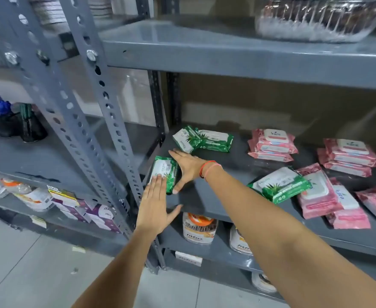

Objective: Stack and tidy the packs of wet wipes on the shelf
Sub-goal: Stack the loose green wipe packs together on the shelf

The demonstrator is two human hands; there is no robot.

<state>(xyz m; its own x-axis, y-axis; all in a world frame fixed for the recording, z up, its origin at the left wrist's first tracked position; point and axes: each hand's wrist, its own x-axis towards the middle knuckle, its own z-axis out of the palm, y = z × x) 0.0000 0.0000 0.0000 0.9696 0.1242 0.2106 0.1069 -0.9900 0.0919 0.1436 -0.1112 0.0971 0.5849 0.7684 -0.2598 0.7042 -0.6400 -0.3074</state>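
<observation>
A person reaches both bare arms toward the front left corner of a grey metal shelf [204, 196], squaring up a green pack of wet wipes [163, 172] that lies flat there. The left hand [155, 207] is flat and palm down, fingers together and thumb splayed, its fingertips resting on the pack's near end. The right hand [187, 168], with red threads [207, 168] at the wrist, stands on edge against the pack's right side, fingers straight and pressed together, thumb hooked round the near corner. Neither hand grips the pack; both are open against it.

Farther back on the same shelf two more green packs [201, 138] lie overlapping at an angle. Another green pack [279, 184] rests askew to the right, partly over loose pink packs [329, 196]. Two short stacks of pink packs [272, 144] sit near the rear.
</observation>
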